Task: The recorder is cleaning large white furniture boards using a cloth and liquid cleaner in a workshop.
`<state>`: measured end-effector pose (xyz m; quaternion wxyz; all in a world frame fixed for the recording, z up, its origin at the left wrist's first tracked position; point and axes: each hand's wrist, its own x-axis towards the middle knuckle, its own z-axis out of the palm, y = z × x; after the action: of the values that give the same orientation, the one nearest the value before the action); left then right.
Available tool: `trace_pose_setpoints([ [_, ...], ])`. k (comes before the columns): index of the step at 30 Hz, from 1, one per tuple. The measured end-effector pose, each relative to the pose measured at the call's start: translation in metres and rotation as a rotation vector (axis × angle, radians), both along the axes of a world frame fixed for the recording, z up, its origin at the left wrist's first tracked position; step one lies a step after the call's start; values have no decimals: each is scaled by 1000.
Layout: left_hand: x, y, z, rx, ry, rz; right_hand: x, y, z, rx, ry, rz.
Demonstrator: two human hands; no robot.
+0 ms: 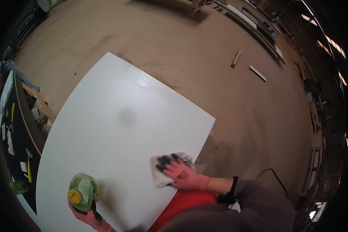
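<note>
A large white panel (116,123) lies flat in front of me. My right hand (179,173), in a pink glove with dark fingertips, presses flat on a white cloth (158,178) near the panel's right edge. My left hand (87,217), also gloved in pink, grips a green translucent bottle (85,190) with a yellow cap (75,196) over the panel's near left part. A dull smudge (126,116) shows near the panel's middle.
Dusty brown floor (236,116) surrounds the panel. Two short wood offcuts (236,58) lie on it at the far right. A cluttered workbench with tools (23,127) runs along the left. Stacked frames (259,27) stand at the back right. A dark cable (274,176) loops by my right arm.
</note>
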<state>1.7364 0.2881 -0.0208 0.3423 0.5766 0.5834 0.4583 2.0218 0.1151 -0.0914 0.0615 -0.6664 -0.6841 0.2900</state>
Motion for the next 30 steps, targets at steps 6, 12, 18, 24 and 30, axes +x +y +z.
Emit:
trace_pose_setpoints([
  [6, -29, -6, -5, -19, 12, -88, 23, 29, -4, 269, -121, -64],
  [12, -9, -18, 10, -7, -27, -96, 99, 41, -16, 102, -436, -689],
  [18, 3, -10, 26, -28, -33, -112, -109, 71, -17, 379, 297, 284],
  [24, -11, -10, 28, 100, 14, -41, -52, 126, -29, 475, 244, 357],
  [30, -25, -36, 29, 74, 54, 134, 112, 268, -34, 318, -406, -451],
])
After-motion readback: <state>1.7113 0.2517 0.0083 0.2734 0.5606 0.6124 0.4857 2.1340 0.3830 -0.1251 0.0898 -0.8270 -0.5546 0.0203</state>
